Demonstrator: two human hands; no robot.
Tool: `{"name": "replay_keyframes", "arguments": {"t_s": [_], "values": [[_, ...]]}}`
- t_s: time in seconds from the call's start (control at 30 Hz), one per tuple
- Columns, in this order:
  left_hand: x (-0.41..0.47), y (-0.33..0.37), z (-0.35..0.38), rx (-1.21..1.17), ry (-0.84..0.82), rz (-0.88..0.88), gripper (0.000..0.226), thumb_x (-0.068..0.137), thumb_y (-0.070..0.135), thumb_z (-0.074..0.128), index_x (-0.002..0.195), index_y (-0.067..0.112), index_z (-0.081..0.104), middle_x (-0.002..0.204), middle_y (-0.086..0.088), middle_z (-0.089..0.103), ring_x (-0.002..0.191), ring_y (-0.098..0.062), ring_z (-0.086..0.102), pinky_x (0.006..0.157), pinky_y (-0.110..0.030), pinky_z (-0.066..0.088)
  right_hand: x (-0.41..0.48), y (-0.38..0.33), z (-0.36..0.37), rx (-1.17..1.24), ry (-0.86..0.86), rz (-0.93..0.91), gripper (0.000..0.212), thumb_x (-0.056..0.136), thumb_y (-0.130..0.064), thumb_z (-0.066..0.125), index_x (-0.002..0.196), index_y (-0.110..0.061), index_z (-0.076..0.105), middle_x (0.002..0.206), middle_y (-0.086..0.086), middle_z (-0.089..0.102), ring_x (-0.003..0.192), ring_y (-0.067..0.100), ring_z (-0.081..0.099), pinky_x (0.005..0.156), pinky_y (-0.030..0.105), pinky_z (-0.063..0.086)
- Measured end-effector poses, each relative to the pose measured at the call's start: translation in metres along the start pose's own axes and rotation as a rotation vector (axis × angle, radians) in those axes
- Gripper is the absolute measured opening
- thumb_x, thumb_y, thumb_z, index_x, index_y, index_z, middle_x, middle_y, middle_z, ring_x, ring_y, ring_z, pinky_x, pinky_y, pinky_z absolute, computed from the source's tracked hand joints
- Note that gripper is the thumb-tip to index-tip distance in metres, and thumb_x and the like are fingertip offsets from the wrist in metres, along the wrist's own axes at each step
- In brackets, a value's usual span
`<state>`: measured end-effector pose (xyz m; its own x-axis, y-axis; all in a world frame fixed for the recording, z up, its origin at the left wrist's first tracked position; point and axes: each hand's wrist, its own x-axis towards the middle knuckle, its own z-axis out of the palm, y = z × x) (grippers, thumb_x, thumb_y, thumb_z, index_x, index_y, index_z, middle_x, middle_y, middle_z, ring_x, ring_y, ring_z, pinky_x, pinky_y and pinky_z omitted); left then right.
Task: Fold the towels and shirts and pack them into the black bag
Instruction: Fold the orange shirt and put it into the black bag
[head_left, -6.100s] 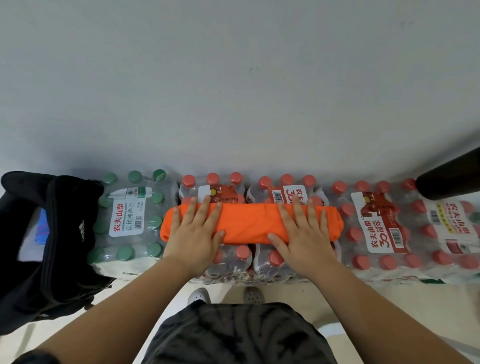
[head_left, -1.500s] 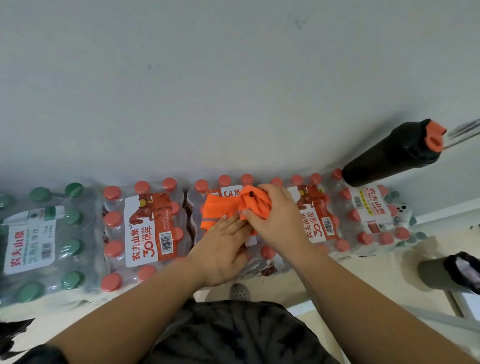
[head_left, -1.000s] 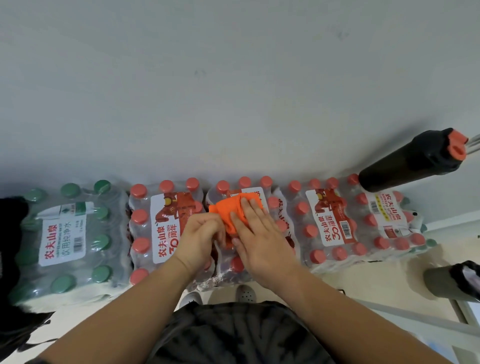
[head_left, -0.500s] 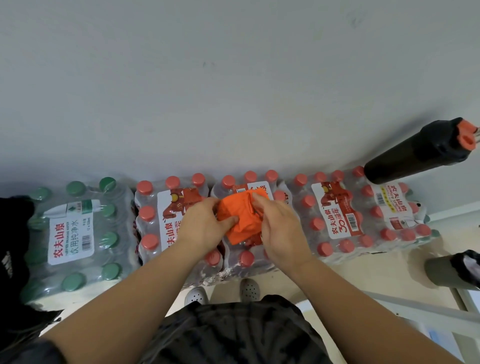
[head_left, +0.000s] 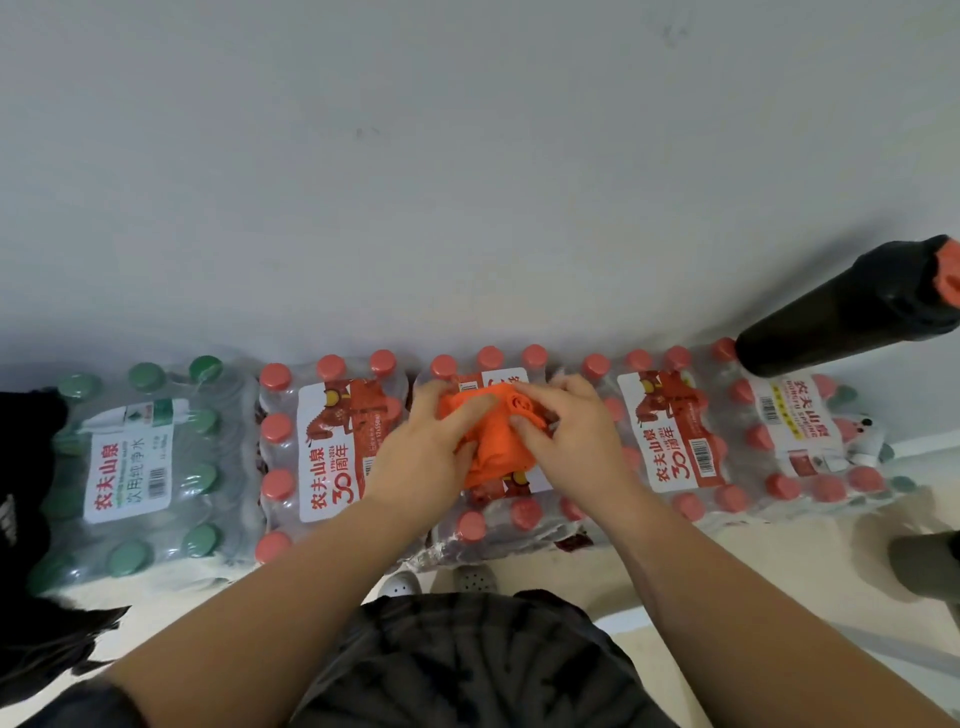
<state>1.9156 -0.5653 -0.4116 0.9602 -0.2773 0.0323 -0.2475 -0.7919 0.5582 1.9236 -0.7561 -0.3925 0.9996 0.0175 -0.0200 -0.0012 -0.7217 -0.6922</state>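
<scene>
An orange cloth (head_left: 496, 447), rolled into a small tight bundle, lies on top of a shrink-wrapped pack of red-capped water bottles (head_left: 498, 499). My left hand (head_left: 421, 457) grips the bundle's left side, thumb over its top. My right hand (head_left: 571, 441) pinches its right end, where the spiral of the roll shows. The black bag (head_left: 26, 493) is only partly visible at the far left edge.
Packs of bottles stand in a row against the grey wall: a green-capped pack (head_left: 140, 467) at left, red-capped packs (head_left: 322, 447) in the middle and at right (head_left: 691, 441). A black cylinder with an orange cap (head_left: 852, 312) juts in from the right. A grey object (head_left: 924, 571) sits at the right edge.
The long flat orange roll was rolled up from its right end into a compact bundle. Both hands have closed in on it and now hold it from either side.
</scene>
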Motion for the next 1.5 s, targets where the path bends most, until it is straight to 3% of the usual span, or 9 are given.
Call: {"name": "replay_keyframes", "arguments": {"t_s": [0.17,0.47,0.6,0.7,0.9,1.07,1.17,1.3,1.5], "values": [[0.0,-0.007,0.01,0.072,-0.025,0.094,0.031,0.095,0.029,0.058,0.123,0.034,0.069,0.151,-0.013,0.041,0.107,-0.037,0.064,0.074,-0.047,0.061,-0.001,0.011,-0.009,-0.007,-0.014,0.098,0.025,0.09,-0.026,0.065,0.115,-0.027,0.069,0.098,-0.009,0.066,0.089,0.006,0.061,0.075,0.022,0.047],[0.005,-0.01,0.016,-0.079,-0.043,0.096,0.027,0.093,0.036,0.061,0.115,0.027,0.075,0.14,-0.006,0.05,0.111,-0.028,0.062,0.088,-0.041,0.057,0.011,0.016,-0.027,0.472,0.171,0.496,0.016,0.079,-0.016,0.06,0.074,-0.011,0.075,0.081,0.024,0.07,0.086,0.045,0.068,0.069,0.064,0.056],[0.011,-0.009,0.02,-0.115,-0.026,0.102,0.024,0.091,0.029,0.068,0.113,0.026,0.076,0.135,-0.007,0.053,0.109,-0.03,0.063,0.084,-0.044,0.058,0.004,-0.01,-0.025,0.192,0.155,0.251,0.024,0.085,-0.022,0.06,0.064,-0.014,0.067,0.058,0.007,0.061,0.057,0.021,0.059,0.055,0.042,0.051],[0.015,-0.006,0.019,-0.131,-0.057,0.103,0.022,0.089,0.03,0.066,0.109,0.027,0.077,0.13,-0.008,0.056,0.105,-0.03,0.063,0.079,-0.042,0.057,-0.006,-0.032,-0.009,-0.042,0.079,0.035,0.018,0.089,-0.026,0.061,0.073,-0.021,0.066,0.065,-0.006,0.059,0.062,0.008,0.055,0.057,0.024,0.041],[0.007,-0.025,0.016,-0.389,-0.028,0.013,0.018,0.083,0.016,0.074,0.096,0.028,0.078,0.138,0.003,0.052,0.124,-0.015,0.053,0.102,-0.027,0.043,-0.022,-0.022,0.011,-0.259,-0.05,-0.114,0.048,0.092,-0.03,0.036,0.125,-0.014,0.068,0.108,0.002,0.065,0.102,0.022,0.058,0.087,0.041,0.053],[0.002,-0.026,0.008,-0.748,-0.027,-0.311,0.042,0.086,0.034,0.064,0.127,0.035,0.052,0.134,0.011,0.048,0.115,-0.016,0.058,0.093,-0.04,0.055,-0.029,-0.011,0.025,-0.447,-0.022,-0.244,0.034,0.097,-0.023,0.05,0.126,-0.018,0.068,0.1,-0.003,0.054,0.091,0.022,0.05,0.075,0.04,0.049],[0.01,-0.011,0.004,-0.696,-0.025,-0.512,0.057,0.085,0.05,0.07,0.132,0.023,0.052,0.123,0.008,0.06,0.11,-0.011,0.061,0.084,-0.021,0.051,-0.025,-0.016,0.025,-0.486,-0.056,-0.277,0.027,0.096,-0.022,0.057,0.119,-0.021,0.071,0.098,-0.006,0.054,0.088,0.021,0.049,0.071,0.04,0.049],[0.022,-0.002,0.001,-0.519,0.013,-0.542,0.027,0.08,0.04,0.079,0.093,0.017,0.071,0.083,0.007,0.071,0.079,-0.011,0.069,0.064,-0.019,0.052,-0.008,-0.016,0.008,-0.154,-0.119,-0.166,0.016,0.088,-0.018,0.069,0.102,-0.025,0.072,0.097,-0.007,0.059,0.085,0.014,0.058,0.076,0.038,0.054],[0.021,0.001,0.002,-0.528,0.019,-0.537,0.028,0.077,0.031,0.082,0.102,0.025,0.071,0.091,0.01,0.073,0.081,-0.006,0.07,0.077,-0.034,0.061,0.014,-0.003,0.001,-0.083,-0.129,0.071,0.071,0.068,-0.046,0.086,0.13,-0.026,0.06,0.114,-0.004,0.05,0.106,0.017,0.055,0.093,0.033,0.05]]}}
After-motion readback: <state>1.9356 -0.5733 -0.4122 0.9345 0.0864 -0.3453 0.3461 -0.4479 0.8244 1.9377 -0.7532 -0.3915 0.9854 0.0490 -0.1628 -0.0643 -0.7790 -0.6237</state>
